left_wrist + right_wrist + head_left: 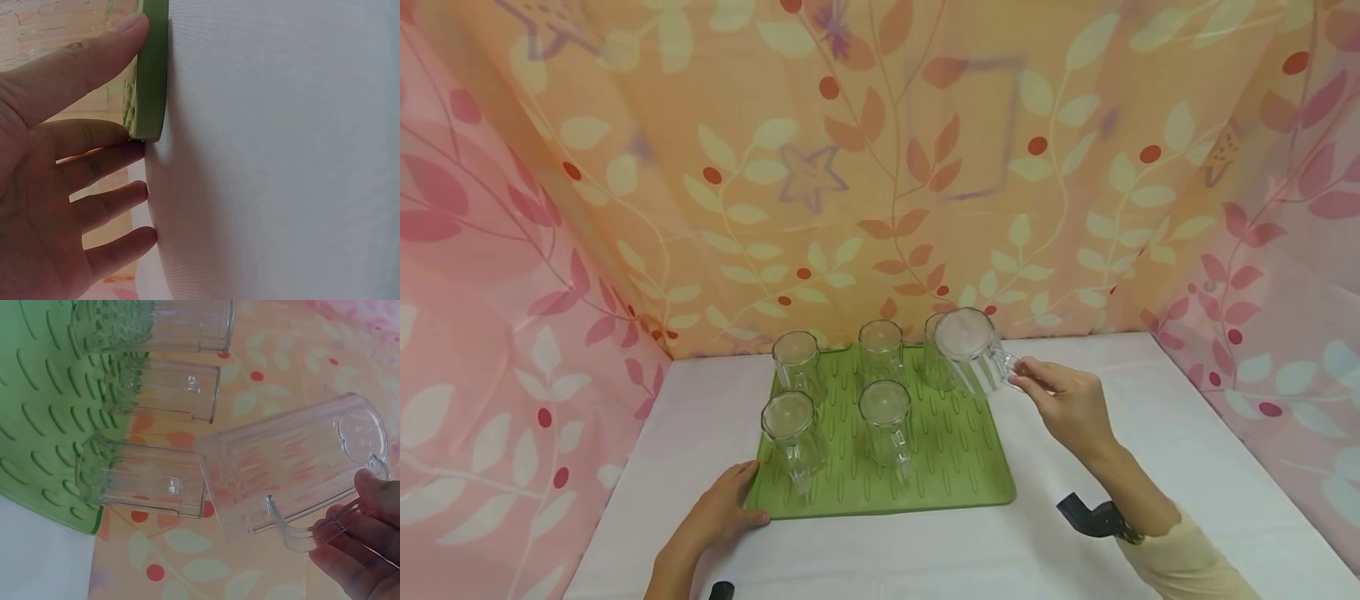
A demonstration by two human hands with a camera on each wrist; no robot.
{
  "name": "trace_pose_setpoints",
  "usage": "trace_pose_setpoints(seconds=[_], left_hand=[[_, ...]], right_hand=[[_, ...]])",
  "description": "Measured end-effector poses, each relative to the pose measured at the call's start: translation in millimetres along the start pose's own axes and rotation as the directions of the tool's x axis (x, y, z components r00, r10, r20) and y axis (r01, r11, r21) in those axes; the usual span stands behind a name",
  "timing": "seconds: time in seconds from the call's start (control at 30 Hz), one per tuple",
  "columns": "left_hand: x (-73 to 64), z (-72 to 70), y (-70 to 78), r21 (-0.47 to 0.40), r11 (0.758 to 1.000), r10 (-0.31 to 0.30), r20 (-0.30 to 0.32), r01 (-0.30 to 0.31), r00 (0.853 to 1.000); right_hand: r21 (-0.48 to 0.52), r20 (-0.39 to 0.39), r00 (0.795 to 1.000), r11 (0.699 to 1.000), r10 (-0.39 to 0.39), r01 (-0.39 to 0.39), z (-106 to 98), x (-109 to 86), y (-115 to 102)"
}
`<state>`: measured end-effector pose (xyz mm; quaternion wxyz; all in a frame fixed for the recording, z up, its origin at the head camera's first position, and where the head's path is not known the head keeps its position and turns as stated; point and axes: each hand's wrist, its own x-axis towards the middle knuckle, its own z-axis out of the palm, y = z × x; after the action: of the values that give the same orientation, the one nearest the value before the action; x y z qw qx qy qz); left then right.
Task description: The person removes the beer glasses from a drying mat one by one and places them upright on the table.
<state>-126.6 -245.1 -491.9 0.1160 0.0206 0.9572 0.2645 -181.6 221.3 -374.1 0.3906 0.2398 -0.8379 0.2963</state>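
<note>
My right hand (1069, 410) pinches the handle of a clear glass mug (968, 346), which is tilted and raised above the back right of the green mat (951, 479). In the right wrist view, thumb and fingers close round that handle, and the mug's round base points away from the mat. Behind it a back right mug (934, 367) is partly hidden. My left hand (721, 507) rests at the mat's front left corner, its thumb and index finger touching the edge. The left wrist view shows the fingers spread and nearly straight.
More clear mugs stand on the mat: a front left mug (792, 429), a back left mug (797, 360), a front middle mug (886, 417) and a back middle mug (881, 350). A white cloth (880, 558) lies beneath. Patterned curtains (880, 167) enclose the back and sides.
</note>
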Motion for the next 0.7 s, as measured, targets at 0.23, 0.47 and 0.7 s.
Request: trace_pose_setpoints(seconds=[0.23, 0.47, 0.7], left_hand=[[-0.2, 0.0, -0.7, 0.015, 1.000, 0.014, -0.004, -0.014, 1.000], [0.9, -2.5, 0.8, -0.005, 1.000, 0.003, -0.007, -0.003, 1.000], [2.0, 0.1, -0.4, -0.033, 0.999, -0.002, -0.007, 0.001, 1.000]], right_hand=[[-0.015, -0.012, 0.996, 0.996, -0.086, 0.086, 2, 8.6, -3], [-0.004, -0.028, 0.986, 0.986, -0.167, 0.167, 4, 15.0, -6], [-0.016, -0.044, 0.965, 0.966, -0.260, 0.260, 7, 21.0, -8]])
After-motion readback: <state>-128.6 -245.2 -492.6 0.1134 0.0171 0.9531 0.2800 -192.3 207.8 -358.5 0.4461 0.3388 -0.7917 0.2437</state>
